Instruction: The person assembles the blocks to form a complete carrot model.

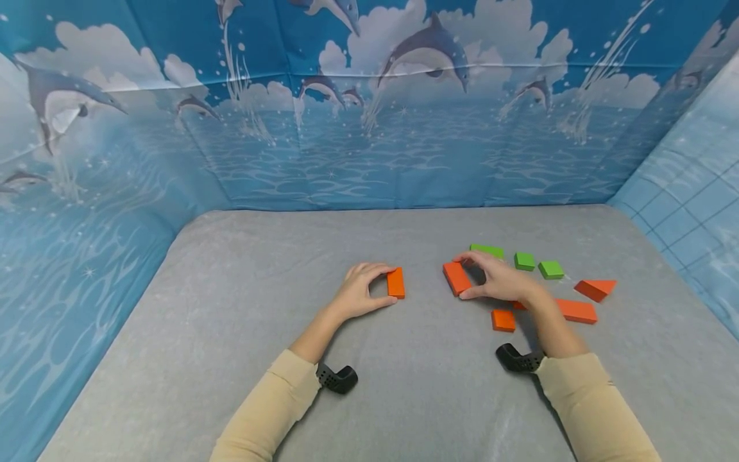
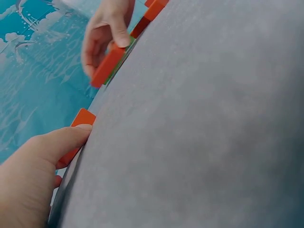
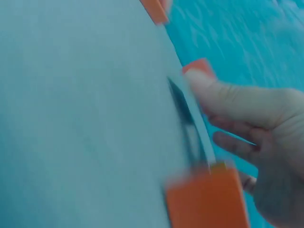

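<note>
On the grey surface, my left hand [image 1: 358,292] pinches an orange rectangular block [image 1: 396,283] between thumb and fingers at its near and far ends. In the left wrist view that block [image 2: 83,117] shows above and below the thumb. To the right, my right hand [image 1: 498,277] grips a second orange block [image 1: 456,278], its thumb on the near end and fingers at the far end. The right wrist view shows this block [image 3: 202,67] partly hidden behind the thumb, with a dark shadow on the surface below it. A gap separates the two held blocks.
Beyond my right hand lie a long green block [image 1: 487,249] and two small green blocks [image 1: 524,261]. An orange triangular block [image 1: 596,289], a long orange block [image 1: 577,311] partly under my forearm and a small orange block [image 1: 503,320] lie nearby. Dolphin-printed curtains [image 1: 346,160] border the surface.
</note>
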Demonstrator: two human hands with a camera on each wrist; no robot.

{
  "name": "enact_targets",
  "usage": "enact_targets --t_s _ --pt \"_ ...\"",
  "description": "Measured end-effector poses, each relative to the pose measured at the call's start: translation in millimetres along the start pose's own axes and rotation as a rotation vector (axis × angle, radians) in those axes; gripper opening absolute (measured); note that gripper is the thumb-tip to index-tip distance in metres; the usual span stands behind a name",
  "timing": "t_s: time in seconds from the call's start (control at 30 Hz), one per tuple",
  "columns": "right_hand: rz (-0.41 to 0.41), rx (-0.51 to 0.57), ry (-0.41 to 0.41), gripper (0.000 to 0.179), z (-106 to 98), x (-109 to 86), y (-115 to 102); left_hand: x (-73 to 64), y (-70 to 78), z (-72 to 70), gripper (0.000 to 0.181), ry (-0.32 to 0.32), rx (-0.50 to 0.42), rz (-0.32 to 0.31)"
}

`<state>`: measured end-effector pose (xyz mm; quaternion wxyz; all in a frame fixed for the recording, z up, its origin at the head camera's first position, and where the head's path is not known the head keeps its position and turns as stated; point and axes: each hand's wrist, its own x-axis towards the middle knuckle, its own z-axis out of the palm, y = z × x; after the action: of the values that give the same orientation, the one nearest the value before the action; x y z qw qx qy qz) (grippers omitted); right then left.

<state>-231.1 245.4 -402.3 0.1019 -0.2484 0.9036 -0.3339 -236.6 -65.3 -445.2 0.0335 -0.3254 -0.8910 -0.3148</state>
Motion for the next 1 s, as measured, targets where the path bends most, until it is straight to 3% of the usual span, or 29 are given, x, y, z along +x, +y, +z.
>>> enact_targets --t_s 0.3,0.57,1.0 --pt "-0.080 -0.086 0.057 0.066 33.6 24.3 -39.0 0.9 1.1 0.4 0.058 -0.002 -0.005 -0.005" --pt "-0.081 -0.057 0.094 0.067 48.1 38.0 -43.1 -0.4 0.5 -0.5 0.057 0.007 -0.013 -0.012" --pt "-0.057 -0.065 0.124 0.067 58.6 41.2 -44.6 -0.8 2.4 -2.3 0.056 -0.007 -0.026 -0.023"
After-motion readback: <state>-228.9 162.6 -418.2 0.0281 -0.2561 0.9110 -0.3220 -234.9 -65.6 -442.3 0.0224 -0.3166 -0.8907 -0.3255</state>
